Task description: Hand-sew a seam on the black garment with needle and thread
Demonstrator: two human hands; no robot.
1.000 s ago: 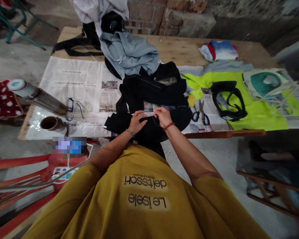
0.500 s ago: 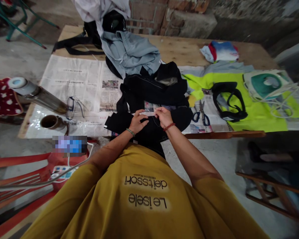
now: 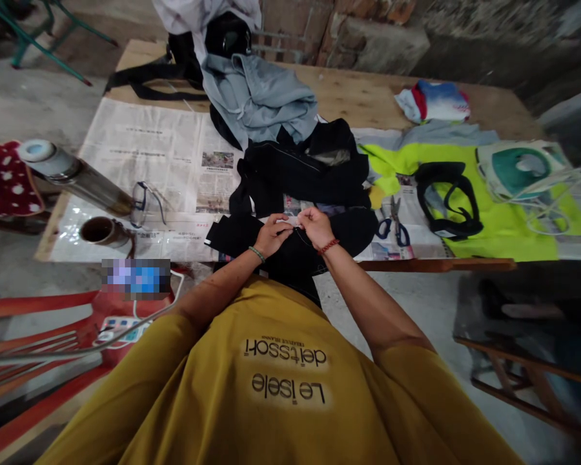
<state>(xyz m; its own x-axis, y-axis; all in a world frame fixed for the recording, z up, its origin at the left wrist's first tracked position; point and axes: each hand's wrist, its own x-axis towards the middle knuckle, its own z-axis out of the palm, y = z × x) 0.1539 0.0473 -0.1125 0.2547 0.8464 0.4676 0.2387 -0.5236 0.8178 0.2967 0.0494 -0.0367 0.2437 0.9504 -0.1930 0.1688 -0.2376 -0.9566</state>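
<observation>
Over the black cloth [image 3: 336, 236] at the table's front edge, both hands are close together. My left hand [image 3: 274, 236], wearing a green bead bracelet, has its thumb and fingers closed at a small white piece [image 3: 293, 221], which may be a label or scrap. The right hand [image 3: 316, 228], with a red bracelet, pinches at the same white piece from the other side. What else lies between the fingertips is too small to tell. A dark thread-like loop hangs below my right fingers. Scissors [image 3: 395, 223] lie just right of the cloth.
Black garments [image 3: 305, 171] and grey cloth [image 3: 266, 97] lie beyond my hands. Left stand a flask [image 3: 77, 177], glasses [image 3: 148, 203] and a brown mug [image 3: 104, 232]. Right are a black strap [image 3: 469, 206], yellow-green cloth [image 3: 508, 232] and an iron [image 3: 518, 168]. A red chair [image 3: 77, 316] stands left.
My left hand has moved right, and its spread fingers have closed in at the white piece beside the right fingertips. More of the white piece shows. The view has shifted slightly.
</observation>
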